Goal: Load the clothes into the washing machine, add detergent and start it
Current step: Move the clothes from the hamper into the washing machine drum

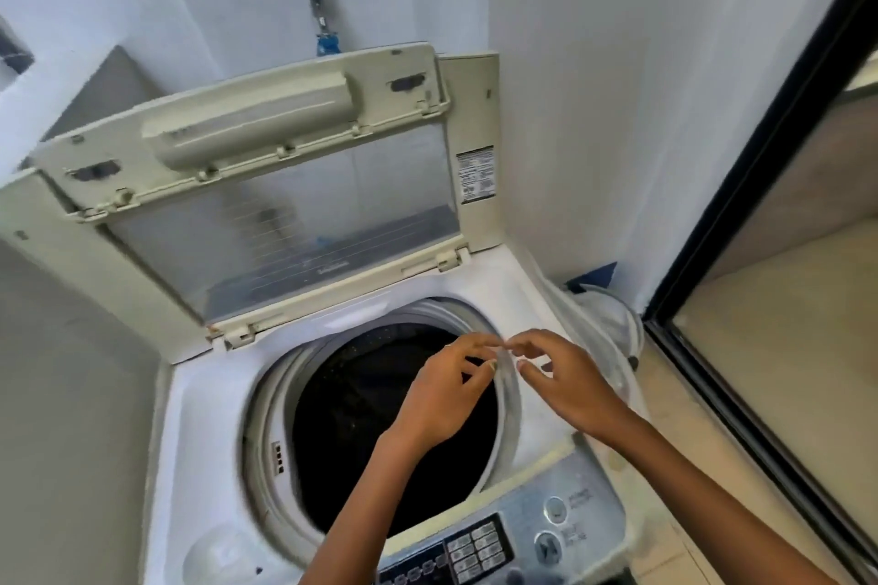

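A white top-loading washing machine (pixel 199 399) fills the view, its lid (pixel 266 185) propped upright at the back. The round drum opening (pixel 361 432) is dark, and I cannot tell what lies inside. My left hand (pixel 442 394) and my right hand (pixel 565 385) hover over the drum's right rim, fingertips nearly meeting. Something small and pale may sit between the fingertips, but blur hides it. The silver control panel (pixel 518 532) with buttons and round knobs lies at the near edge, under my forearms.
White walls close in behind and to the right of the machine. A blue water tap (pixel 327 44) is on the wall above the lid. A pale hose and white bag (pixel 603 314) sit right of the machine. A dark-framed glass door (pixel 741 280) stands at right.
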A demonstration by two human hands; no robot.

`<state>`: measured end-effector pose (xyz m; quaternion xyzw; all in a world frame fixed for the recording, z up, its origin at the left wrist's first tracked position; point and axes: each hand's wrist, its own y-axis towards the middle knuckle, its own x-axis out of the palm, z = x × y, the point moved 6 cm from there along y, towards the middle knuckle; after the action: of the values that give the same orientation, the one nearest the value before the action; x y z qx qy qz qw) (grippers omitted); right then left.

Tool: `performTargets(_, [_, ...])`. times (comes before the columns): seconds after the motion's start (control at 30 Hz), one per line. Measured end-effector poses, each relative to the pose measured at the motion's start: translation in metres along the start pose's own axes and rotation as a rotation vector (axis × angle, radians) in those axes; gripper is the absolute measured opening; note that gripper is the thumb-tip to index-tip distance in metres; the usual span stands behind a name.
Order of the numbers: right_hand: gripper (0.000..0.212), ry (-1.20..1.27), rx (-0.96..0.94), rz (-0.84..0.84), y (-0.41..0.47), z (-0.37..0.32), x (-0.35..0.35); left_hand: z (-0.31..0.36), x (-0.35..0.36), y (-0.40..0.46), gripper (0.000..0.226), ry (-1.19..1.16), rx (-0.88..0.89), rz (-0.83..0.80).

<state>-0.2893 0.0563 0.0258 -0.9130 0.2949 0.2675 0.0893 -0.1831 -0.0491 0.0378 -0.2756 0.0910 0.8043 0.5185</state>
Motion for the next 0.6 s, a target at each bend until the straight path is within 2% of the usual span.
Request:
performTargets(0.17, [0.023,0.145,0.099,0.211,-0.012,0.039,-0.078,0.054,0.059,0.038,0.021,-0.049,0.088,-0.087])
performTargets(0.3, [0.018,0.2,0.223,0.313,-0.017,0.105,-0.131,0.095,0.124,0.079,0.022,-0.091,0.119,-0.233])
performTargets(0.47, [0.02,0.218,0.453,0.318,-0.01,0.21,-0.171,0.115,0.226,0.136,0.035,0.034,0.068,-0.627])
performTargets(0.53, [0.021,0.198,0.543,0.283,-0.002,0.256,-0.179,0.106,0.263,0.165,0.04,0.133,0.001,-0.713])
performTargets(0.6, [0.015,0.188,0.623,0.213,0.007,0.296,-0.18,0.089,0.29,0.197,0.041,0.223,-0.076,-0.723])
